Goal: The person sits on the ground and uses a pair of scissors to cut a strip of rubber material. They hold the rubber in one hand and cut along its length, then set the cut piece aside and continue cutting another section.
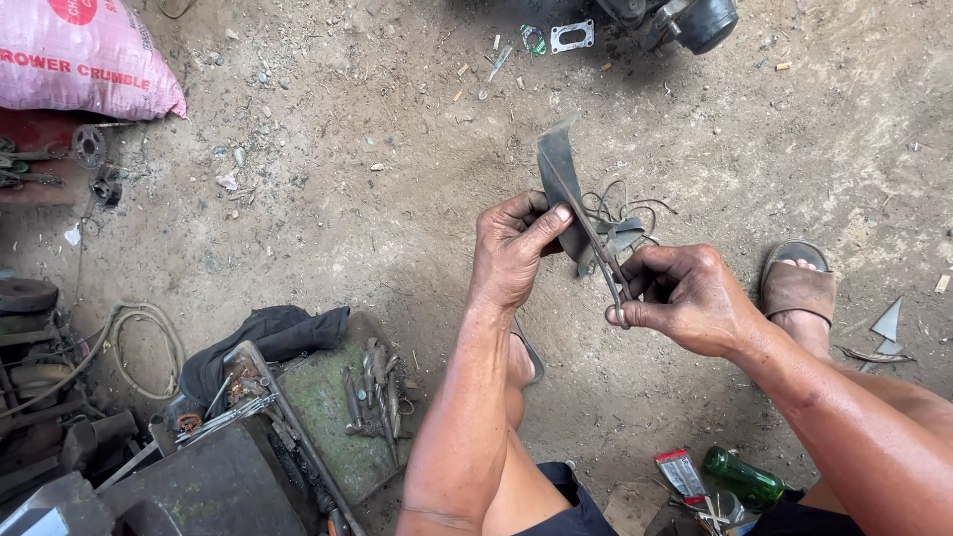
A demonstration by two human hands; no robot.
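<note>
A green tool tray [328, 407] is seen nearest, at lower left. Above the dirt floor [377, 228], a dark rubber strip [558, 174] is pinched by the left hand [511, 248]. Scissors [601, 256] are gripped by the right hand [685, 298], their blades set against the strip.
</note>
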